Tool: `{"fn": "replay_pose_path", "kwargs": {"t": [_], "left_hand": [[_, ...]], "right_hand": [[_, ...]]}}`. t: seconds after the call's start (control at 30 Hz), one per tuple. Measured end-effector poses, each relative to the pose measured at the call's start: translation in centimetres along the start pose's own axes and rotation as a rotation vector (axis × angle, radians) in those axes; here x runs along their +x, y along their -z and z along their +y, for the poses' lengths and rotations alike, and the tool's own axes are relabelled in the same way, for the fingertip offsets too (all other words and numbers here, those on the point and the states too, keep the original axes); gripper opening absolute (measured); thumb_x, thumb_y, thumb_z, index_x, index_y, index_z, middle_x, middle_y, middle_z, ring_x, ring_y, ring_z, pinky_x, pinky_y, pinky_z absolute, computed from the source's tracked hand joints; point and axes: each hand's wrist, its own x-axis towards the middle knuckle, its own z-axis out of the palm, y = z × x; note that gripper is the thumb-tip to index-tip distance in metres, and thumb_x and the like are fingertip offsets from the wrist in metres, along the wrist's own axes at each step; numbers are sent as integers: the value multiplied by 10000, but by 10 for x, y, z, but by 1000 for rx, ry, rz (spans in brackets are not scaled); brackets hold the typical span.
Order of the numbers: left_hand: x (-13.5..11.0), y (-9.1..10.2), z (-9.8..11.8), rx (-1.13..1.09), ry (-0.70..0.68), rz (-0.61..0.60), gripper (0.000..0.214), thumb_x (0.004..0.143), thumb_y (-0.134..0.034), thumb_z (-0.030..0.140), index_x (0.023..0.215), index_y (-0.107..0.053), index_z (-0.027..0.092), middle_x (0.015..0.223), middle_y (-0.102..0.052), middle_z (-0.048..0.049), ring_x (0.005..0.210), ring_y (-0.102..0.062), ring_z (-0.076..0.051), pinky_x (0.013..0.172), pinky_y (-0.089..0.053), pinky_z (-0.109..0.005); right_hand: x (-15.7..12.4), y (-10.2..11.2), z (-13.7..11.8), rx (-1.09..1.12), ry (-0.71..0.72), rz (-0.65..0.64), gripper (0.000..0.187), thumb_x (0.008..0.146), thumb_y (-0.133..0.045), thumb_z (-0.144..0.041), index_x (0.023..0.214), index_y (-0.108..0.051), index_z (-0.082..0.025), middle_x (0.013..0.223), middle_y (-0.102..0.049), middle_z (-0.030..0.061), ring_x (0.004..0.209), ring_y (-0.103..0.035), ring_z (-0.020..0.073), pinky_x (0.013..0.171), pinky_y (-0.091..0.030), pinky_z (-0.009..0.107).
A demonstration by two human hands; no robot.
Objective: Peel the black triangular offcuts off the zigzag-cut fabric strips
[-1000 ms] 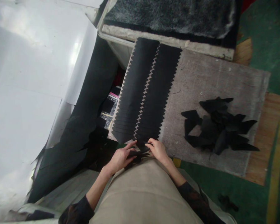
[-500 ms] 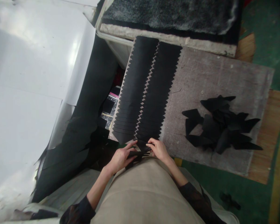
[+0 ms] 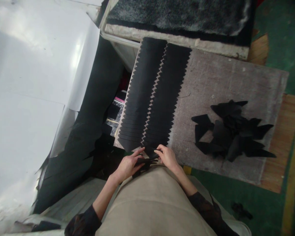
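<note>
Two long rows of overlapping black fabric-like pieces, a left row (image 3: pixel 144 88) and a right row (image 3: pixel 168 95), lie on a grey-brown board (image 3: pixel 204 77); their pointed ends form zigzag edges. At the near end of the right row, my right hand (image 3: pixel 168 158) pinches the edge of a black piece (image 3: pixel 150 152) between thumb and fingers. My left hand (image 3: pixel 127 166) is closed on several black pieces (image 3: pixel 145 161) close to my apron, its index finger stretched toward the row's near end. Whether they are leather or cloth I cannot tell.
A loose pile of black pieces (image 3: pixel 223 136) lies on the board's right side. White sheets (image 3: pixel 34 65) over dark material (image 3: pixel 88 108) take up the left. Behind the board stands a dark, fuzzy-topped surface (image 3: pixel 182 16). My beige apron (image 3: pixel 149 200) is against the near edge.
Both hands keep almost the same place and grip. The view has shifted very slightly; the rows and the pile look unchanged.
</note>
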Motion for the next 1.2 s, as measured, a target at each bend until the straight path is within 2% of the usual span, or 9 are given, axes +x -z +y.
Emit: {"fn": "replay_pose_path", "kwargs": {"t": [0.2,0.4,0.47,0.63,1.0,1.2], "left_hand": [[2,0,-1,18,-20,1,252,900,-492,310,1116,-618,279,1530,-415,-48,1233,-590,-224,990,-553,-354],[1,2,3,11,-28,2,252,905,-485,323,1109,-629,292,1516,-439,-38,1168,-636,-218,956,-570,-335],[1,3,4,10,-15,-6,249,905,-486,324,1111,-624,296,1521,-432,-33,1192,-620,-222,958,-569,-341],[2,4,6,14,9,-19,255,907,-477,356,1102,-630,297,1520,-434,-33,1194,-620,-227,953,-569,-344],[-4,7,7,10,10,-22,236,910,-474,346,1085,-627,304,1507,-453,-15,1142,-651,-216,935,-573,-330],[-6,8,5,10,4,-4,243,902,-489,340,1098,-627,304,1509,-450,-13,1139,-652,-225,958,-568,-341]], "right_hand": [[-2,5,3,-46,-30,19,250,842,-503,-477,843,-613,-253,457,-581,-52,508,-579,111,592,-382,217],[-1,12,-1,-132,81,52,249,851,-494,-475,864,-628,-265,615,-675,-24,600,-597,113,602,-354,224],[0,15,-3,-132,91,31,252,849,-494,-477,858,-632,-267,603,-668,-27,582,-585,110,597,-351,225],[-1,19,-4,-46,48,-22,241,844,-499,-464,842,-635,-265,480,-598,-57,490,-549,96,579,-368,210],[-1,18,6,237,71,-117,262,807,-540,-491,808,-608,-238,472,-535,-96,442,-584,85,562,-442,203],[2,12,3,228,70,-117,269,808,-537,-494,818,-609,-235,499,-557,-87,424,-563,82,520,-424,203]]}}
